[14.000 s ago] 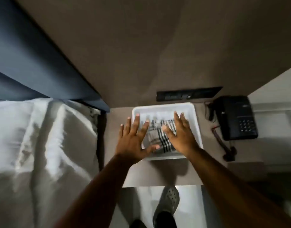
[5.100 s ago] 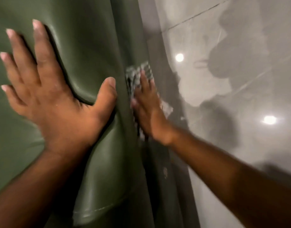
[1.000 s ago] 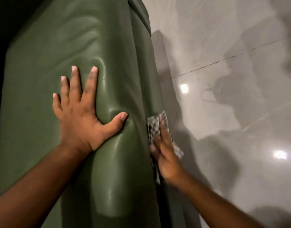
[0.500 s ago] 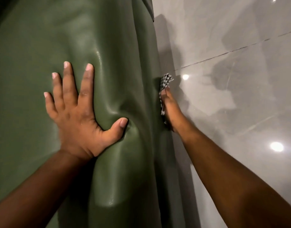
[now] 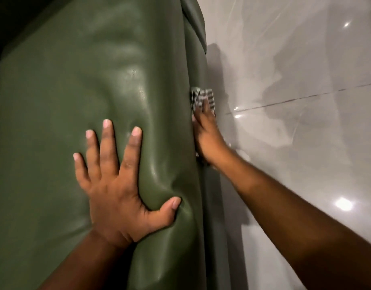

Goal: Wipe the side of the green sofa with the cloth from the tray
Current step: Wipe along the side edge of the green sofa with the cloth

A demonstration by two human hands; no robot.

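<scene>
The green sofa fills the left and middle of the head view, its padded leather top facing me. My left hand lies flat on that top with fingers spread, pressing a dent into the padding and holding nothing. My right hand reaches down the sofa's right side and presses the checked cloth flat against it. The cloth's upper part shows above my fingertips; the rest is hidden under the hand. The tray is out of view.
Glossy grey floor tiles run along the sofa's right side, with a dark grout line and bright light reflections. A dark strip of shadow lies at the far left edge beyond the sofa.
My right hand with the cloth has kept sliding along the sofa's side, away from me since a second ago. My left hand stays pressed on the top.
</scene>
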